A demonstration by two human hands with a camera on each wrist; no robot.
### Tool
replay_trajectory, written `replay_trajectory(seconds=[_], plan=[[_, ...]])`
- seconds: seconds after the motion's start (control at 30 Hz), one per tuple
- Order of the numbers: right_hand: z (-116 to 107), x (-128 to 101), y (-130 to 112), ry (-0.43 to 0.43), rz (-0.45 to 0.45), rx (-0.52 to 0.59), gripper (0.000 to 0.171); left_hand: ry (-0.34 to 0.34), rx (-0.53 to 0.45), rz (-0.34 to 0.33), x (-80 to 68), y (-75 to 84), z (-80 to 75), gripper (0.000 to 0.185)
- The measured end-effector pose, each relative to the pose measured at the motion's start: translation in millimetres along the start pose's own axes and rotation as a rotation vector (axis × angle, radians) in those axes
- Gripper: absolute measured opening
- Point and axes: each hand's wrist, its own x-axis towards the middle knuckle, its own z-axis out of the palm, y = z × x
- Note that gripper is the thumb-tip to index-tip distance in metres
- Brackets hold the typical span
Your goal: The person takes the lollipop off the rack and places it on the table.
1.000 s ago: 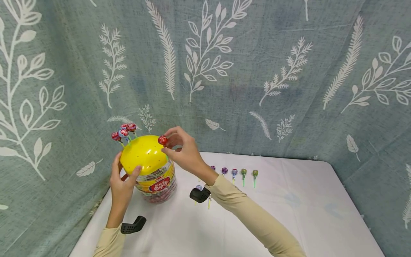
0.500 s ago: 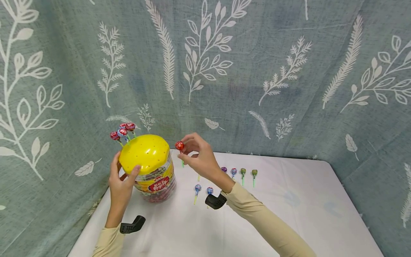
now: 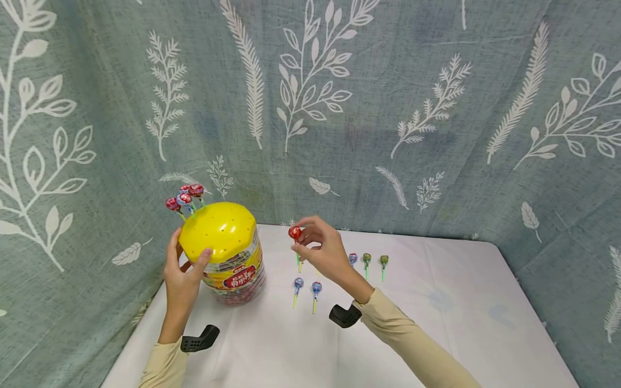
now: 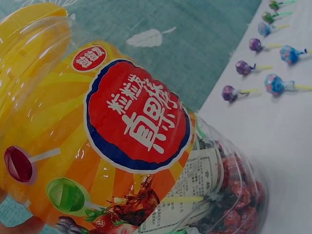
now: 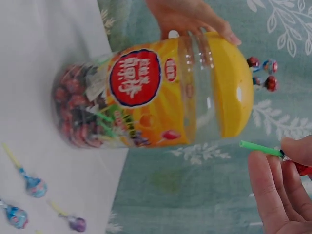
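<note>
Left hand (image 3: 181,280) grip wraps the lollipop jar (image 3: 228,253) at its yellow lid, steadying it on the table (image 3: 436,323) far left, right hand (image 3: 325,250) pinches a red lollipop (image 3: 294,233) aloft just right of it, above loose lollipops (image 3: 305,288)

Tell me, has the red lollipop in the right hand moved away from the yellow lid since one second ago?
Yes. The red lollipop was at the yellow lid; now it is off to the lid's right and slightly lower, pinched by the right hand.
</note>
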Motion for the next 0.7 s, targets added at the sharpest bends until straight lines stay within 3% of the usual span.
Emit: replay_trajectory(seconds=[0.3, 0.7], plan=[[-9.0, -13.5, 17.1, 0.019, 0.045, -0.017, 0.037, -0.002, -0.017, 0.008, -10.2, 33.9, 1.1, 0.072], [-21.3, -32.4, 38.1, 0.074, 0.157, -0.027, 0.039, -0.001, -0.014, -0.003, -11.1, 36.5, 0.7, 0.071]])
